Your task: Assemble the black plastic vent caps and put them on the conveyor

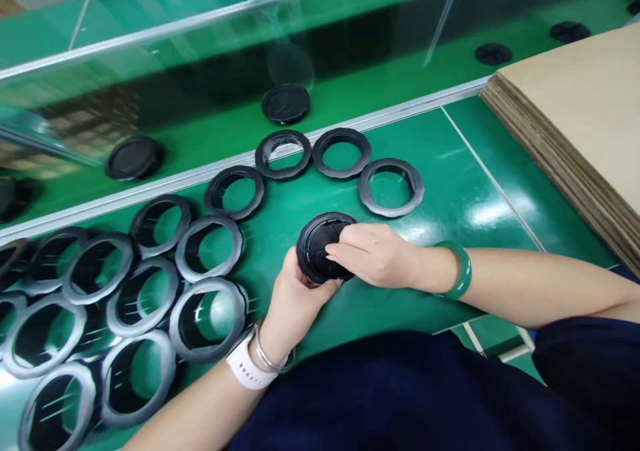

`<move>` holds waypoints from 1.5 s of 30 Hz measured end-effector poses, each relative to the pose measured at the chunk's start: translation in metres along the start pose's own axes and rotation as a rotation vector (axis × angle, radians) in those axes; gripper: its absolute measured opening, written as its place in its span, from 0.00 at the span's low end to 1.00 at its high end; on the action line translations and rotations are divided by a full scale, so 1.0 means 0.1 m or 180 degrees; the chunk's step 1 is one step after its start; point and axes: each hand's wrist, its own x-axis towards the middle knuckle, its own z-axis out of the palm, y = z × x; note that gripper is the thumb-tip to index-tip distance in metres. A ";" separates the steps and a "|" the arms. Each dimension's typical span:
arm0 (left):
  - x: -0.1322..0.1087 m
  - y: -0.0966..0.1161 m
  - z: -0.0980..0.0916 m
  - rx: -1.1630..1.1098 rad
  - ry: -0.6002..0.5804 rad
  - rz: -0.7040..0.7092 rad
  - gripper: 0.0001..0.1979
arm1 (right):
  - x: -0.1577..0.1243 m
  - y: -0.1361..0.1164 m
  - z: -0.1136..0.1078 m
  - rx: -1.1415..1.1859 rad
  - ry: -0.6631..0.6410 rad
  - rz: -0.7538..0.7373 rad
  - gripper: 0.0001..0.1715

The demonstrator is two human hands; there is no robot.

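Note:
A round black part (320,244) with a recessed disc inside its rim is tilted above the green tabletop. My left hand (300,298) holds it from below, with the thumb along the near edge. My right hand (375,254) is closed over the right side of the part, its fingertips at the inner disc; whether they pinch something small there is hidden. Black rings lie around: one ring (391,187) is just beyond my right hand, another ring (341,153) stands further back, and several more, such as a ring (207,318), lie left of my left hand.
Behind a metal rail (400,112), a green belt (210,138) carries several black round parts, one black disc (285,103) straight ahead. A stack of cardboard sheets (580,118) sits at the right. A clear panel with a metal top edge runs across the back.

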 end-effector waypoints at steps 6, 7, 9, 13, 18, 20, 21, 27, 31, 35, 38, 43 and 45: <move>0.00 -0.02 0.00 -0.0062 -0.0017 0.0046 0.34 | 0.00 0.02 0.00 -0.0087 -0.0175 -0.0109 0.18; 0.00 -0.02 0.00 -0.0055 -0.0015 0.0037 0.34 | 0.01 0.02 0.01 -0.0011 -0.0212 -0.0061 0.18; -0.01 -0.01 0.01 -0.0058 -0.0022 0.0007 0.33 | 0.01 0.03 0.01 0.0132 -0.0312 0.0065 0.16; -0.02 0.03 0.02 -0.0103 -0.0048 -0.0058 0.31 | 0.02 0.01 0.01 0.0320 -0.0536 0.0291 0.15; -0.03 0.06 0.02 0.0120 0.0044 -0.0197 0.30 | 0.03 -0.04 -0.02 0.0407 -0.0730 0.0512 0.15; -0.02 0.07 0.01 0.0214 0.0048 -0.0212 0.30 | 0.03 -0.05 -0.03 0.0392 -0.0801 0.0552 0.15; -0.02 0.07 0.00 0.0239 0.0041 -0.0213 0.30 | 0.03 -0.06 -0.03 0.0371 -0.0819 0.0557 0.15; -0.02 0.06 0.00 0.0183 0.0056 -0.0172 0.32 | 0.00 -0.11 -0.01 0.0137 -0.0623 0.0558 0.17; -0.03 0.05 0.01 0.0075 -0.0013 -0.0112 0.30 | 0.01 -0.17 -0.02 -0.0111 -0.0635 0.0437 0.23; -0.03 0.05 0.02 0.0144 0.0022 -0.0083 0.30 | 0.05 -0.19 -0.03 -0.0245 -0.0947 0.0483 0.24; -0.03 0.05 0.03 0.0136 0.0008 -0.0041 0.30 | 0.06 -0.17 -0.03 -0.0184 -0.0957 0.0460 0.24; -0.03 0.07 0.05 -0.0316 0.0113 -0.0037 0.32 | 0.07 -0.10 -0.10 0.0479 -0.0219 0.0580 0.21; -0.03 0.08 0.05 -0.0480 0.0169 0.0017 0.34 | 0.07 -0.07 -0.15 0.0707 0.0182 0.0934 0.23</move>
